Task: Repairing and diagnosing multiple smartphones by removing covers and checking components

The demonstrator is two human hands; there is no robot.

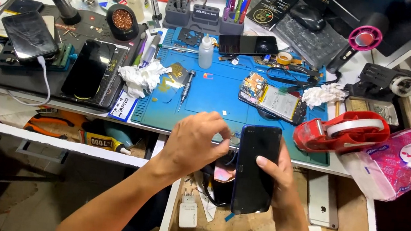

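Forearms: both bare, reaching in from the bottom edge toward the dark phone [256,170].
Right hand [279,178]: wrapped around the dark phone from its right side and back, the thumb laid across the glass, fingers closed on the body.
Dark phone: black slab with a blue rim, held upright with the screen toward the camera, over the open drawer [232,230] and just below the blue mat [218,101].
Left hand [193,145]: just left of the dark phone, fingers curled and pressed together at its upper left edge; whether they pinch anything small cannot be told.
Open drawer: wooden, directly under the dark phone, holding a white charger [188,213], a silver phone [322,200] face down to the right, and loose scraps.
Blue mat: on the surface beyond the dark phone, carrying a precision screwdriver [186,86], a small squeeze bottle [206,52] and crumpled tissue [139,77] at its left edge.
Opened phone [273,100]: above the dark phone on the mat, back off, battery and board showing.
Red tape dispenser [343,131]: up and right of the dark phone, at the mat's right corner.
Tissue packet [395,161]: pink and white, far right of the dark phone.
Black pad [45,84]: far up-left of the dark phone, with two more phones lying on it.
Tool rack [205,17]: well beyond the dark phone at the back, holding pens and drivers.
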